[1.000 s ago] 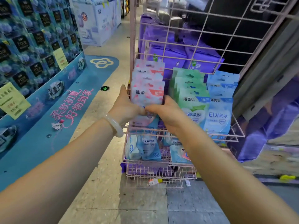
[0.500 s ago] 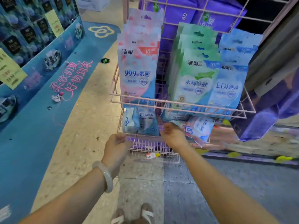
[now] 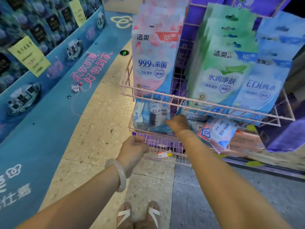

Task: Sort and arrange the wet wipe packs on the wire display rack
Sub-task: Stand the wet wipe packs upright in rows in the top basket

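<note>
The pink wire rack (image 3: 206, 104) has an upper shelf with upright rows of pink packs (image 3: 153, 63), green packs (image 3: 221, 76) and blue EDI packs (image 3: 262, 86). In the lower basket, blue EDI packs (image 3: 158, 116) stand at the left. A pink pack (image 3: 219, 133) lies tilted over the basket's front at the right. My right hand (image 3: 179, 123) reaches into the lower basket between these, its thumb against a blue pack and its fingertips hidden. My left hand (image 3: 133, 147) curls on the lower basket's front wire at its left corner.
Purple bulk packs (image 3: 255, 4) fill the shelf behind the rack. A small price tag (image 3: 162, 154) lies on the bottom wire tier. A blue promotional floor strip and display wall (image 3: 49, 83) run along the left. My sandalled feet (image 3: 138, 214) stand on the tiled floor.
Both hands dropped from the pink packs on the upper shelf to the lower basket. The right hand pushed further in among the packs, and the left hand closed on the basket's front wire.
</note>
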`<state>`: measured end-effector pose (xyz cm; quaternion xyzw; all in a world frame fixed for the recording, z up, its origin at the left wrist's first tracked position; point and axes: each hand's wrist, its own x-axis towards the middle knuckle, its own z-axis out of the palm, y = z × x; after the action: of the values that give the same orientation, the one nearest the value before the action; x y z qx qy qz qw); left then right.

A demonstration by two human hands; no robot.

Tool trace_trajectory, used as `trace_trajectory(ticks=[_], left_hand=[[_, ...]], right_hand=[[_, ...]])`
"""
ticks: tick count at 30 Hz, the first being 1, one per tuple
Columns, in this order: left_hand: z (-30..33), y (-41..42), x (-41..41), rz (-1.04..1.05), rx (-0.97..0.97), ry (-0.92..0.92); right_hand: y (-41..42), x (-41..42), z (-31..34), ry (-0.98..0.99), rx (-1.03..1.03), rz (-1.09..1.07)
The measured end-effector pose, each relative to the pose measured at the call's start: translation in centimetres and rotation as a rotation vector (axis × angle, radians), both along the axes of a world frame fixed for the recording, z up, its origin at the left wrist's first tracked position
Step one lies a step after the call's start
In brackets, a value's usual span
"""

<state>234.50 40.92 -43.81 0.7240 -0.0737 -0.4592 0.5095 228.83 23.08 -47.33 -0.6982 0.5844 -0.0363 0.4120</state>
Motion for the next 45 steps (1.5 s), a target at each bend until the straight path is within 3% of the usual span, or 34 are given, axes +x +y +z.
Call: trace_trajectory(ticks=[7,11,14,17,23,30,34,36,41,45], left_hand=[[0.7,-0.8,-0.8,-0.002,-0.039,0.054],[1.5,-1.2,-1.2,-0.049,-0.110,0.108],[2.5,-1.5,-1.7,-0.126,-0.174,0.265],[3.3,-1.1,-2.6,-0.205,-0.180,0.273],[5.4,0.3,-5.6,-0.368,-0.317,0.140],[15.4,-5.7,-8.5,-0.546,-0.730,-0.209],[19.3,-8.8,-9.1,-0.432,-0.826,-0.216],[18.7,-8.8,-8.9,-0.333,-0.777,-0.215],[15.7,-7.3,-8.0,-0.245,-0.623,-0.148],[13.3,-6.3,-6.8,-0.211,-0.536,-0.118]], right_hand=[[1.7,-1.2,2.8,-0.230,0.010,-0.265],[5.8,-5.5,3.8,-0.671,0.159,-0.488],[9.1,-8.8,4.1,-0.761,0.349,-0.487],[11.6,-10.9,4.6,-0.775,0.411,-0.391],[11.9,-14.9,8.4,-0.733,0.181,-0.228],[6.2,-18.2,18.0,-0.973,-0.280,-0.105],[0.4,-18.4,21.0,-1.107,-0.439,-0.177],[-1.9,-18.2,20.7,-1.019,-0.452,-0.205],[-3.3,-18.3,18.4,-0.316,-0.513,-0.095],[-2.1,-17.8,18.7,-0.339,-0.717,-0.155]])
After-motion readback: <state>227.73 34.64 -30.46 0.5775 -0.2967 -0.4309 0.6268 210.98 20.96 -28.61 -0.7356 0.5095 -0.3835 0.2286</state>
